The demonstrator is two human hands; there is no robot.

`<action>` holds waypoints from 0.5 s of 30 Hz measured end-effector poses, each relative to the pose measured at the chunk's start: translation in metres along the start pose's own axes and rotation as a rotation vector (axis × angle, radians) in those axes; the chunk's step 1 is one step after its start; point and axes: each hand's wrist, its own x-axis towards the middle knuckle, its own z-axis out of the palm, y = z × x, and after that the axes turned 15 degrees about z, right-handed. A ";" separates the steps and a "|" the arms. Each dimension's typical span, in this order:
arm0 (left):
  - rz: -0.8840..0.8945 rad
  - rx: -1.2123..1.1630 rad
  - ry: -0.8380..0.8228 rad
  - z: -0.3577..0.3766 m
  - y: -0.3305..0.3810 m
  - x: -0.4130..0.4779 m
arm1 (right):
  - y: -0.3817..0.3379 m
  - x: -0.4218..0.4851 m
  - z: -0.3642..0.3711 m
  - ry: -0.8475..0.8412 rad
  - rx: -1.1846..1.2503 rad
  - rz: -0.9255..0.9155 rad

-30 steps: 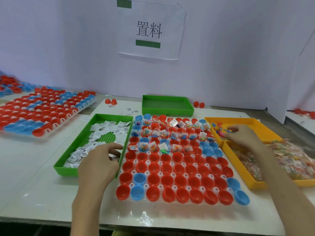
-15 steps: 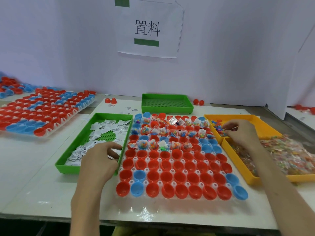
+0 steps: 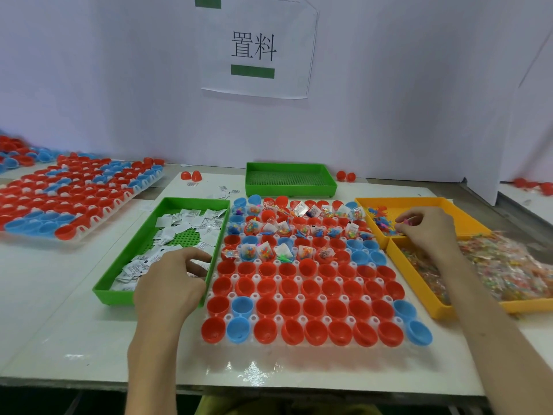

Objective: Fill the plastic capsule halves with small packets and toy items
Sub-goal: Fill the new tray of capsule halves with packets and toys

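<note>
In the middle of the counter [image 3: 74,324], a white holder [image 3: 253,318] full of capsule halves [image 3: 288,307], mostly red with a few blue, open side up. Back rows stuffed with little bags and toys [image 3: 264,251], too jumbled to tell apart one by one; front rows bare inside. Just left of the holder, a green tray [image 3: 119,265] with a heap of white packets [image 3: 185,223]. Left grip [image 3: 172,283] down at the near end of that tray, fingers curled, thumb right by a packet; cannot tell whether holding one, with the back of the hand in the way. To the right, two more trays touching each other: the far yellow tray [image 3: 466,223] with tiny toy bits [image 3: 381,218], the near yellow tray [image 3: 440,310] with clear bags [image 3: 508,265] of coloured bits, cut off at the right edge. Right grip [image 3: 428,232] over the far yellow tray, narrow, pinching a pink toy bit [image 3: 408,221] at the fingertips; shape too small to make out. Behind the holder, a second green tray [image 3: 288,178], with loose red halves [image 3: 191,176] on both sides of it. Far left, another holder of halves [image 3: 68,202], partly out of view. On the wall, a paper sign [image 3: 254,49], top cut off.
</note>
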 end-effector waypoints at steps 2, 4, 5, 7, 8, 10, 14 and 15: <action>0.005 -0.004 0.050 0.002 0.000 -0.001 | 0.000 0.001 -0.001 0.038 0.063 0.002; 0.016 -0.063 0.144 0.003 0.002 0.000 | 0.000 0.001 -0.002 0.064 0.103 -0.019; 0.018 -0.114 0.202 0.003 0.003 0.000 | -0.001 0.000 -0.002 0.073 0.114 -0.034; 0.032 -0.199 0.305 0.004 0.003 0.000 | -0.002 0.000 -0.002 0.070 0.140 -0.042; 0.047 -0.224 0.338 0.004 0.002 0.000 | -0.002 -0.001 -0.003 0.065 0.150 -0.040; 0.089 -0.272 0.376 0.003 0.001 -0.001 | -0.004 -0.001 -0.004 0.074 0.157 -0.041; 0.162 -0.371 0.445 0.000 0.005 -0.001 | -0.009 -0.005 -0.009 0.124 0.258 -0.070; 0.168 -0.420 0.464 -0.001 0.007 -0.002 | -0.011 -0.006 -0.012 0.121 0.289 -0.068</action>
